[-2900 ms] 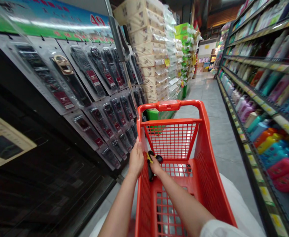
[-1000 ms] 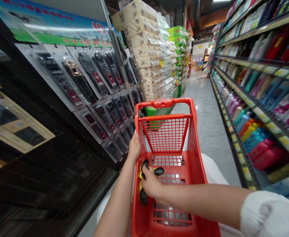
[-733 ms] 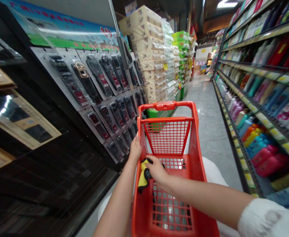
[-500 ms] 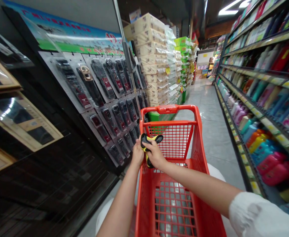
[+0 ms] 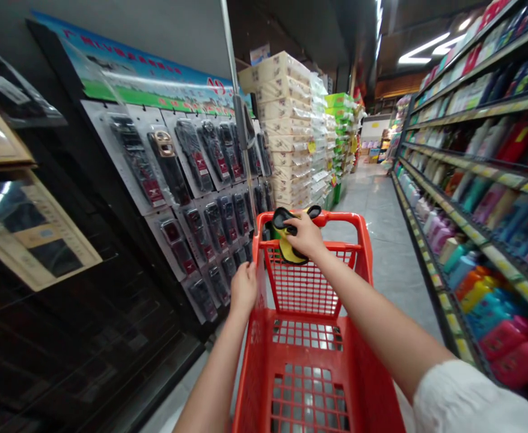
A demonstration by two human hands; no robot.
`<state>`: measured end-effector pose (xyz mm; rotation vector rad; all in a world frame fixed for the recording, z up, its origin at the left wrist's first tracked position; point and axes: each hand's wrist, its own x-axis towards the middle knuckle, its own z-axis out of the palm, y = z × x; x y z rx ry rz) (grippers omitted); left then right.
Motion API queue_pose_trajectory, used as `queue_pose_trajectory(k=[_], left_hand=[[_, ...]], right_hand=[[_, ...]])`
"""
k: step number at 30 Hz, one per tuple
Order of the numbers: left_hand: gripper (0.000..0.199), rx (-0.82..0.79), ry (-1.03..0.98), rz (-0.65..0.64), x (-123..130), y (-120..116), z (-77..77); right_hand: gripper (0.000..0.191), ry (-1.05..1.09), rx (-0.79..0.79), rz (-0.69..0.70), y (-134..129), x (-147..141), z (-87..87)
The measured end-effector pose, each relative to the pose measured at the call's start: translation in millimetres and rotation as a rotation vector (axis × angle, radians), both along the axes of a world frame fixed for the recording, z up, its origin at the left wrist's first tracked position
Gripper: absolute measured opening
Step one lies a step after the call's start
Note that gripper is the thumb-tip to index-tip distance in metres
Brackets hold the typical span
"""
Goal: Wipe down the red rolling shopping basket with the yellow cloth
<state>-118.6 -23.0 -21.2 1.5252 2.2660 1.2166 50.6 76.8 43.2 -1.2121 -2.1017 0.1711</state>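
A red plastic shopping cart [image 5: 306, 341] with grid walls stands in front of me. My right hand [image 5: 303, 234] is closed on a yellow and black cloth-like item [image 5: 292, 254], which lies against the cart's far top bar, near its left corner. Around the cart's left rim is my left hand [image 5: 245, 287], its fingers closed and partly hidden on the far side of the rim. Only mesh and floor tiles show in the basket part.
Packaged belts [image 5: 195, 157] hang on a display at the left, with a metal pole [image 5: 230, 48] before them. Stacked cream boxes [image 5: 286, 120] stand beyond. Shelves of bottles [image 5: 480, 198] line the right, and a tiled aisle [image 5: 367, 192] runs ahead.
My right hand has carried the yellow and black item up and right, from the cart's left rim to the far bar. My left hand is now apart from it, still at the rim.
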Motion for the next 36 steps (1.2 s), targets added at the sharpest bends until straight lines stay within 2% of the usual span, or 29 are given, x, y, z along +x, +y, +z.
queue_pose_trajectory(k=[1, 3, 5, 8, 10, 13, 16, 19, 23, 25, 27, 29, 32, 34, 36], left_hand=[[0.045, -0.057, 0.037, 0.051, 2.9, 8.6, 10.2], [0.048, -0.064, 0.040, 0.083, 12.0, 25.4, 26.2], [0.052, -0.074, 0.037, 0.127, 23.4, 36.4, 33.3], [0.052, -0.116, 0.121, 0.250, 37.8, 38.3, 29.7], [0.052, -0.139, 0.190, 0.277, 42.6, 34.2, 24.4], [0.055, -0.186, 0.270, 0.280, 44.0, 29.0, 20.6], [0.061, -0.240, 0.326, 0.261, 43.4, 26.5, 21.4], [0.066, -0.267, 0.342, 0.238, 42.9, 24.0, 23.1], [0.067, -0.255, 0.338, 0.228, 40.7, 20.4, 23.4], [0.067, -0.248, 0.330, 0.218, 39.4, 19.3, 22.7], [0.066, -0.233, 0.324, 0.208, 38.5, 18.5, 22.0], [0.065, -0.216, 0.317, 0.204, 38.2, 17.7, 21.4], [0.064, -0.189, 0.302, 0.201, 37.6, 16.1, 20.7], [0.063, -0.179, 0.287, 0.203, 36.7, 15.2, 20.3], [0.062, -0.176, 0.273, 0.206, 35.5, 14.7, 19.8]], right_hand=[[0.040, -0.088, -0.021, -0.025, 3.8, 11.1, -3.0], [0.036, -0.252, -0.065, -0.042, 9.4, 23.9, -11.1], [0.036, -0.327, -0.064, -0.047, 11.6, 22.4, -18.3], [0.040, -0.339, -0.019, -0.039, 8.5, -2.3, -22.5], [0.043, -0.333, 0.007, -0.004, 4.6, -26.2, -21.9], [0.037, -0.314, 0.036, 0.040, 1.9, -57.5, -21.3], [0.038, -0.283, 0.065, 0.096, 4.7, -63.2, -25.1], [0.037, -0.229, 0.085, 0.189, 7.6, -31.3, -33.7], [0.038, -0.178, 0.058, 0.141, 5.2, 49.4, -42.0], [0.040, -0.206, 0.001, 0.097, 4.6, 85.5, -37.0], [0.041, -0.233, -0.061, 0.032, 8.1, 107.4, -22.5], [0.043, -0.193, -0.025, -0.029, 16.8, 114.1, -1.6], [0.053, -0.041, 0.191, -0.095, 37.4, 105.2, 25.8], [0.058, -0.047, 0.217, -0.157, 52.2, 94.3, 31.6], [0.051, -0.135, 0.116, -0.211, 63.8, 82.0, 27.2]])
